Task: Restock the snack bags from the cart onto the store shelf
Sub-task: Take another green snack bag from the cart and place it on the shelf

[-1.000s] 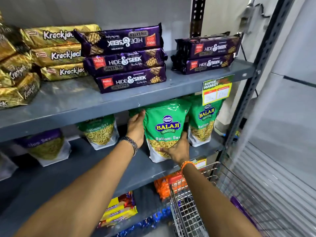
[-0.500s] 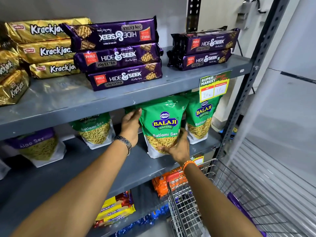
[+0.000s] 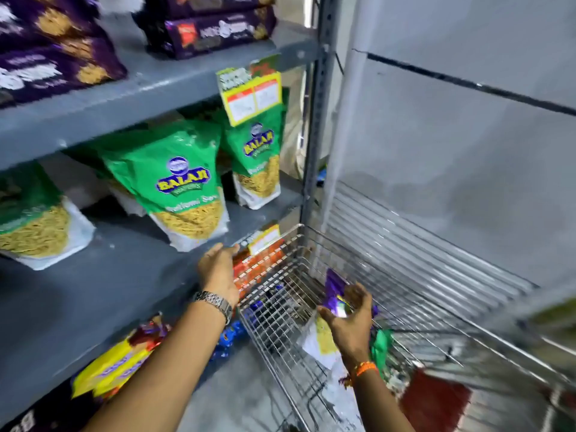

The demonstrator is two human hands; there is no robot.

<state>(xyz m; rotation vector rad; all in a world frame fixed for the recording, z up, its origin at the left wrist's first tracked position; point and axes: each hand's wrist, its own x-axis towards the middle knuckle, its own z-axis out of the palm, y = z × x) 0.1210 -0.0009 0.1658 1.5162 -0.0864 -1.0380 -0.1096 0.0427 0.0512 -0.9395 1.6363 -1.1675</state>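
1. Whole frame is motion-blurred. The purple snack bag (image 3: 335, 293) in the cart (image 3: 414, 294) is mostly hidden behind the right hand (image 3: 349, 319); label unreadable. Its clear lower part with yellow contents shows below the palm.
2. A green bag (image 3: 381, 346) sits just right of that wrist, only a sliver visible. A red item (image 3: 436, 403) lower in the cart is too blurred to identify.
3. On the middle shelf (image 3: 103, 275), a green Balaji bag (image 3: 177, 185) stands upright near the front edge, slightly tilted; green top, yellow sev showing through a clear window, white base. A second green Balaji bag (image 3: 258, 163) stands to its right, partly covered by the yellow price tag (image 3: 251, 88) hanging from the shelf above. A third bag (image 3: 34, 219) at left is cut off by the frame edge.
4. Right hand: inside the cart, fingers curled at the purple bag. Cannot tell whether it is actually gripping.
5. Left hand (image 3: 219, 269): empty, fingers spread apart, held at the shelf's front edge just below the front Balaji bag, not touching it. Metal watch (image 3: 215, 302) on wrist.
6. Purple biscuit packs (image 3: 215, 32) on the top shelf, cropped and blurred.
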